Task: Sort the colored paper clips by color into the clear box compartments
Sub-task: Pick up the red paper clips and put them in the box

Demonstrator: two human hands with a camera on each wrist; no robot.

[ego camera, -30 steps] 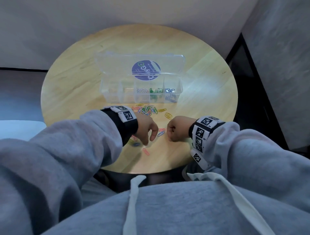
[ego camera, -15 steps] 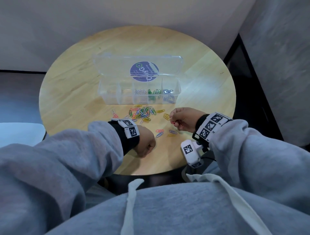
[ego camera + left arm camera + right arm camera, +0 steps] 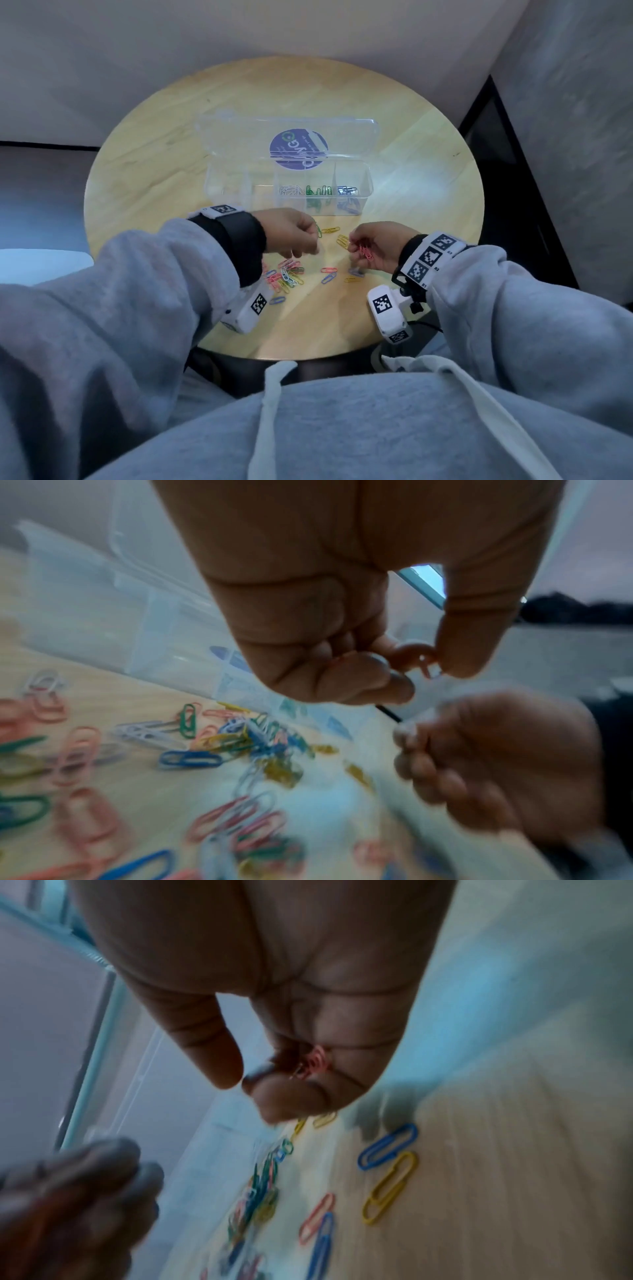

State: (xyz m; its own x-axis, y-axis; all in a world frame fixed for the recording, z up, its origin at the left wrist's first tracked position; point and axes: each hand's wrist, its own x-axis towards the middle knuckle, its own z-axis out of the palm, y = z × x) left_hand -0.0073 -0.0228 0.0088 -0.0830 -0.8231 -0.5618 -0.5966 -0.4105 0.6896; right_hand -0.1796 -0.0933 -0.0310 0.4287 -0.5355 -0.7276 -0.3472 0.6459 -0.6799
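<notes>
The clear box [image 3: 364, 202] stands open mid-table, with white clips [image 3: 291, 190], green clips [image 3: 318, 192] and blue clips [image 3: 347, 192] in three neighbouring compartments. My left hand [image 3: 306, 236] hovers just in front of the box with its fingers curled. Its thumb and forefinger pinch a pink clip [image 3: 424, 665]. My right hand [image 3: 359, 245] is a short gap to its right and grips a small bunch of red-pink clips [image 3: 363, 253], which also show in its curled fingers [image 3: 313, 1064]. Loose mixed clips [image 3: 287, 274] lie below the left hand.
The box lid [image 3: 239, 137] leans back with a purple round sticker [image 3: 298, 149]. Yellow clips [image 3: 340, 240] lie between the hands, and blue, red and yellow ones [image 3: 329, 277] sit nearer me. The round wooden table [image 3: 154, 164] ends close to my body. A dark gap [image 3: 513, 205] lies to the right.
My left hand has lifted from near the table's front edge and moved forward, close to the right hand. The right hand rose off the table with red-pink clips and stays by the box front.
</notes>
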